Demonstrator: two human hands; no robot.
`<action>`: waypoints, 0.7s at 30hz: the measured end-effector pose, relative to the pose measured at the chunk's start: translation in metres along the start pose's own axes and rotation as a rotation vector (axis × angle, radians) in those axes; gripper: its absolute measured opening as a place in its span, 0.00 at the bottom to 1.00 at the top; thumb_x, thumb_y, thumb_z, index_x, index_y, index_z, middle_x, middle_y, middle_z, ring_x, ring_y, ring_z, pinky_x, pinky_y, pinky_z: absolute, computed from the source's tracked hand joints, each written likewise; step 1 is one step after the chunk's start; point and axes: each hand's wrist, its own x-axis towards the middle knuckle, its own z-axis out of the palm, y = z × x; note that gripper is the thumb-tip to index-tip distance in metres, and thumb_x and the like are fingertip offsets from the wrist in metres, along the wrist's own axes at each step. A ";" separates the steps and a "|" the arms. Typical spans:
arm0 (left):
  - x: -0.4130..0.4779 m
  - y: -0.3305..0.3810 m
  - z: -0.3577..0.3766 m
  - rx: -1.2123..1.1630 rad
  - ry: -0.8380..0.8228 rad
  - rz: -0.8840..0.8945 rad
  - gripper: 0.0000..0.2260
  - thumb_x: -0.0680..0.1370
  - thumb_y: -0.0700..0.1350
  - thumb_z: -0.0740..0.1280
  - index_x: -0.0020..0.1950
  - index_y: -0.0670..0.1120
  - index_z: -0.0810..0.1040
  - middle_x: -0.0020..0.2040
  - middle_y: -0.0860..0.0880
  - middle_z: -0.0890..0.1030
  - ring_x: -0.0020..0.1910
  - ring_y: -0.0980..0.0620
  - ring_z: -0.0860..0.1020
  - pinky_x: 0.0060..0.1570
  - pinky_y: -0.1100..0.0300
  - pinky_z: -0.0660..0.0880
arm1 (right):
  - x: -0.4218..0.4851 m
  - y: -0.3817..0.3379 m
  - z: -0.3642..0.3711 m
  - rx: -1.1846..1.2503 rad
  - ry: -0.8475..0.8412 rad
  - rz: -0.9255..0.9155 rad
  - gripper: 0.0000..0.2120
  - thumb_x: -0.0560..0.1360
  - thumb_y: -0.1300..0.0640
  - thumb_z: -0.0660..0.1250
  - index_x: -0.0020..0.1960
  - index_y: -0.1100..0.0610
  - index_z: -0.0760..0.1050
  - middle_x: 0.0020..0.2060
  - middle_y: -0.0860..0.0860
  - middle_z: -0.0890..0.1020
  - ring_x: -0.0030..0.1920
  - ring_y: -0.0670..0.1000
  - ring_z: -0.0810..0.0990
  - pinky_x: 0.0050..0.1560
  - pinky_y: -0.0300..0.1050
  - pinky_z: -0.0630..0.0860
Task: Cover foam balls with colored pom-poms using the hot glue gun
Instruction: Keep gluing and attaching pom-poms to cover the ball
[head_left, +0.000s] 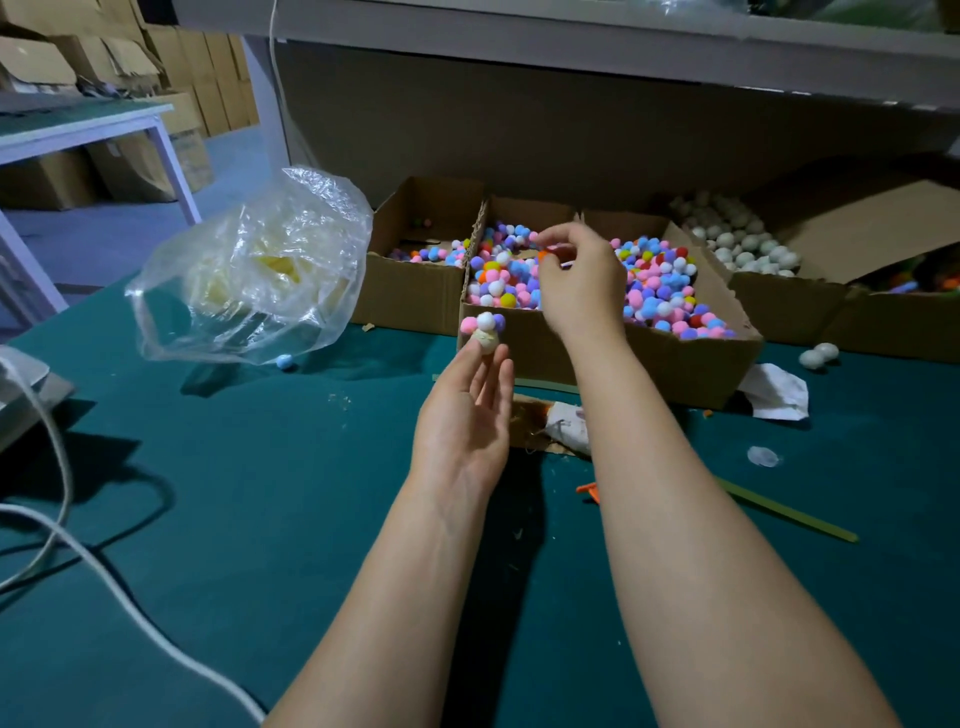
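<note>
Green counter (260, 519) spreads wide beneath both forearms, cord (66, 483) trailing left. Left grip (462, 415) pinches the foam ball (487, 340) before the box (519, 358) rim. Right grip (582, 280) curls over the pom-poms (660, 291), perhaps pinching one.

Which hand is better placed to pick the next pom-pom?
Right. The right hand is over the pom-pom box, curled down among the pom-poms. The left hand is occupied, pinching the partly covered foam ball.
</note>
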 end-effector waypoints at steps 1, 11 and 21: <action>-0.001 -0.001 0.000 0.004 -0.009 -0.006 0.11 0.79 0.37 0.68 0.60 0.36 0.77 0.47 0.42 0.81 0.43 0.52 0.82 0.45 0.62 0.81 | -0.001 0.001 -0.002 -0.009 -0.026 0.012 0.09 0.79 0.63 0.63 0.55 0.54 0.78 0.59 0.49 0.78 0.58 0.47 0.76 0.37 0.26 0.66; 0.000 -0.003 -0.002 0.065 -0.140 -0.062 0.14 0.78 0.36 0.67 0.63 0.39 0.78 0.50 0.41 0.83 0.42 0.51 0.83 0.48 0.61 0.81 | -0.052 0.009 -0.047 0.317 -0.095 0.072 0.08 0.75 0.60 0.69 0.47 0.47 0.76 0.46 0.42 0.79 0.50 0.43 0.79 0.53 0.41 0.79; 0.002 -0.010 -0.004 0.223 -0.273 -0.072 0.13 0.78 0.37 0.67 0.62 0.39 0.79 0.52 0.43 0.84 0.44 0.54 0.84 0.43 0.66 0.80 | -0.081 0.022 -0.051 0.284 -0.089 0.050 0.06 0.75 0.58 0.70 0.44 0.47 0.79 0.44 0.42 0.82 0.47 0.40 0.79 0.43 0.29 0.75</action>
